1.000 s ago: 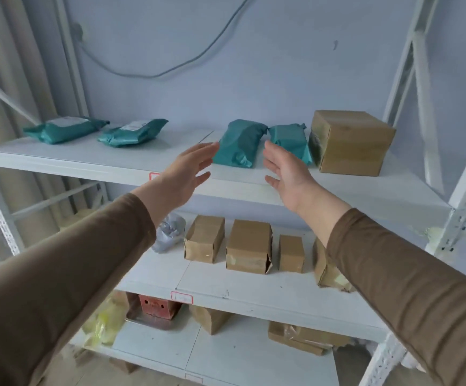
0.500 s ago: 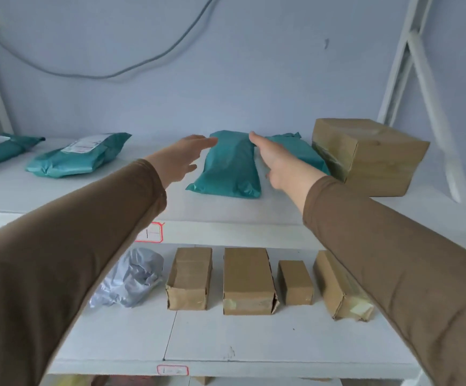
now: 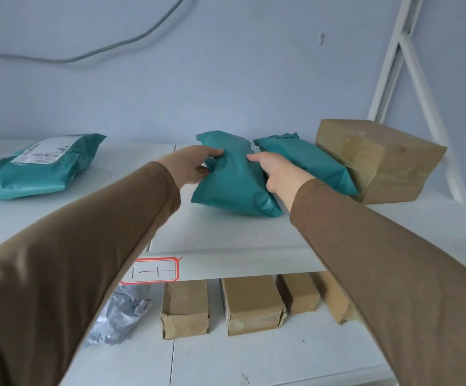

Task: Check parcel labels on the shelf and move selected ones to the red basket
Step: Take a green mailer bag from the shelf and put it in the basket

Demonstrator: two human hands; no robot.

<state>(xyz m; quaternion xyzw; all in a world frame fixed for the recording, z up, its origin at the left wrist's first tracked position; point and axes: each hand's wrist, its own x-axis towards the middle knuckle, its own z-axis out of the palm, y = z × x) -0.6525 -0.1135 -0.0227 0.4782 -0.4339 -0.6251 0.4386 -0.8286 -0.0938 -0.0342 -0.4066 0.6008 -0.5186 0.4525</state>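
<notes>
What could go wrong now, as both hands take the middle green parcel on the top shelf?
1. The neighbour parcel touches the held parcel and may be dragged along.
2. No label shows on its upper face, so it must be turned; the left hand and right hand grip smooth plastic that could slip.

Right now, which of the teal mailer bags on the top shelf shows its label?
The far-left teal bag: a white label faces up on it. The middle bag, held by both hands, and the bag beside the cardboard box show none.
</notes>
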